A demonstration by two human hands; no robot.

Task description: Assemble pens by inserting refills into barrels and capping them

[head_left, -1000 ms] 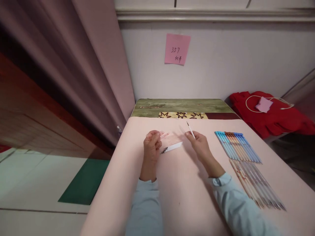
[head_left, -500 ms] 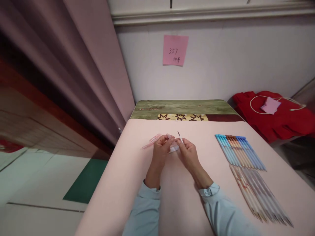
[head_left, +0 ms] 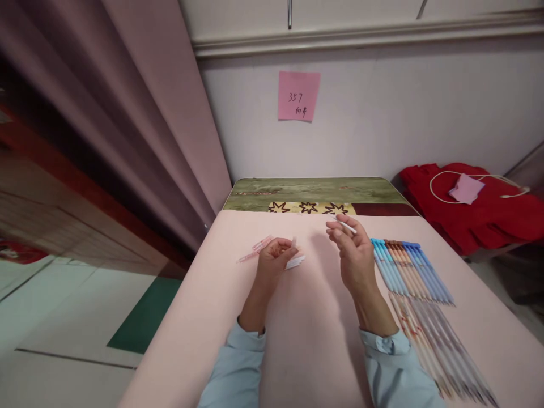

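My left hand (head_left: 272, 262) is closed, its thumb and finger pinching a small pale translucent piece (head_left: 294, 242) whose kind I cannot make out. Just beyond and under those fingers lie several thin white sticks (head_left: 296, 262), partly covered. Pink pens (head_left: 250, 255) rest to the left of this hand, some of their length hidden by it. My right hand (head_left: 353, 249) is raised over the table, apart from the left, with a thin white pen refill (head_left: 348, 227) between thumb and fingers.
Right of my right hand lies a row of light blue, brown and dark blue pens (head_left: 412, 269). Nearer me, whitish and grey pens (head_left: 446, 345) form a second row. Red cloth (head_left: 501, 218) with a pale cable sits beyond the pink table's (head_left: 306, 340) right edge.
My hands have parted. The right has moved right and up with the white pen refill, which has turned in the fingers. My left hand still pinches its small piece near the same spot.
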